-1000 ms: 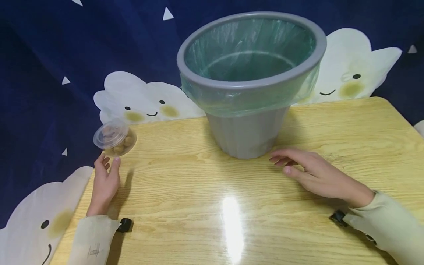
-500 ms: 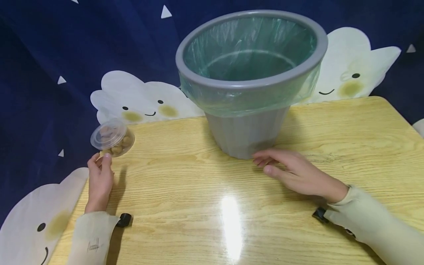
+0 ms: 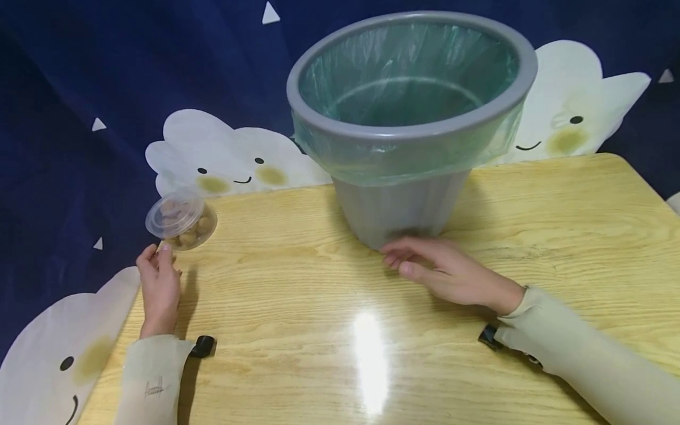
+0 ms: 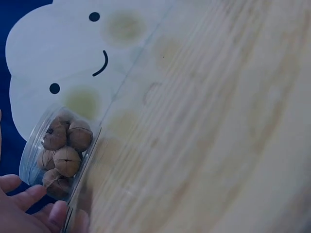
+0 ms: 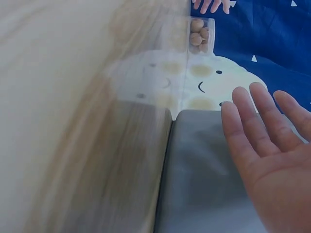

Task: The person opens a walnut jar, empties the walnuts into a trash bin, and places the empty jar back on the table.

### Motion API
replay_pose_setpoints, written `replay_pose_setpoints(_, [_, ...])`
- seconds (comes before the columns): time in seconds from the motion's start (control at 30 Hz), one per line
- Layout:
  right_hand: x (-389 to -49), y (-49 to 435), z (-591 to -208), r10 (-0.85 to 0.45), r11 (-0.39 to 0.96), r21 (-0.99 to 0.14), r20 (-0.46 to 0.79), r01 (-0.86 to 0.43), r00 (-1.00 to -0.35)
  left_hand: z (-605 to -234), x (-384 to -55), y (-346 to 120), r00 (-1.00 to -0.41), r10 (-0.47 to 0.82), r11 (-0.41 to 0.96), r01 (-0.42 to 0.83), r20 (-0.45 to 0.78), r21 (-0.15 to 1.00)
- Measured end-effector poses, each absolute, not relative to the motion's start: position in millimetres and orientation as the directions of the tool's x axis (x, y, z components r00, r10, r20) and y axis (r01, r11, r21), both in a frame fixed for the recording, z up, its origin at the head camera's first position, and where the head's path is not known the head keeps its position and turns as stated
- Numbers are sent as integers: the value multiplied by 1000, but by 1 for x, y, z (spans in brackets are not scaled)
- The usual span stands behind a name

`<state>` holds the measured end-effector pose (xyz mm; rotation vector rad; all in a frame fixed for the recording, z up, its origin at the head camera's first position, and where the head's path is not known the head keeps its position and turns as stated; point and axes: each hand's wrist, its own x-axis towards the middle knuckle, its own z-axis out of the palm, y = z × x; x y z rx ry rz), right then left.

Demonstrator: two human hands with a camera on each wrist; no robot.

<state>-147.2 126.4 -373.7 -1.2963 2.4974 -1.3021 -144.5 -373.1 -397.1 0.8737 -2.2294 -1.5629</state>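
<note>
Clear, lidded round plastic tub (image 3: 180,221) of brown walnuts (image 4: 67,161) stands at the far left corner of the pale wood-grain table (image 3: 265,295). My left hand (image 3: 159,289) is at its near side, fingers loosely bent around nothing; whether they touch it I cannot tell. Rightward rises a grey tapered plastic bin (image 3: 393,206) with a translucent green liner (image 3: 393,162); my right hand (image 3: 451,271), well apart from my left, is before its base, fingers extended, holding nothing. I judge this a reaching step; next calls for curling my left fingers round the tub.

Head view bright, glare streak on tabletop (image 3: 265,307), soft shadow beside bin (image 3: 393,206); left wrist view dimmer, hazy.
</note>
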Motion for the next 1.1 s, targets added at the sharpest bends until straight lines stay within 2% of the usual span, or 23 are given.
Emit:
replay_pose_setpoints(0.23, [-153, 111, -379, -679, 309, -699, 313, -645, -664, -400, -147, -377, -760, -647, 186, -232, -59, 955])
replay_pose_setpoints(0.4, [-153, 100, -379, -712, 337, -583, 356, -739, -605, -404, -152, -377, -762, -648, 181, -176, -18, 968])
replay_pose_setpoints(0.57, [-152, 88, -378, -750, 350, -544, 325, -763, -576, -405, -155, -380, -755, -655, 138, -145, -19, 980])
replay_pose_setpoints(0.87, [-155, 72, -375, -713, 346, -646, 289, -680, -638, -404, -164, -384, -725, -688, 105, -139, -29, 985])
replay_pose_setpoints(1.1, [-158, 57, -376, -698, 334, -730, 233, -596, -677, -401, -167, -388, -711, -698, 94, -204, -82, 974])
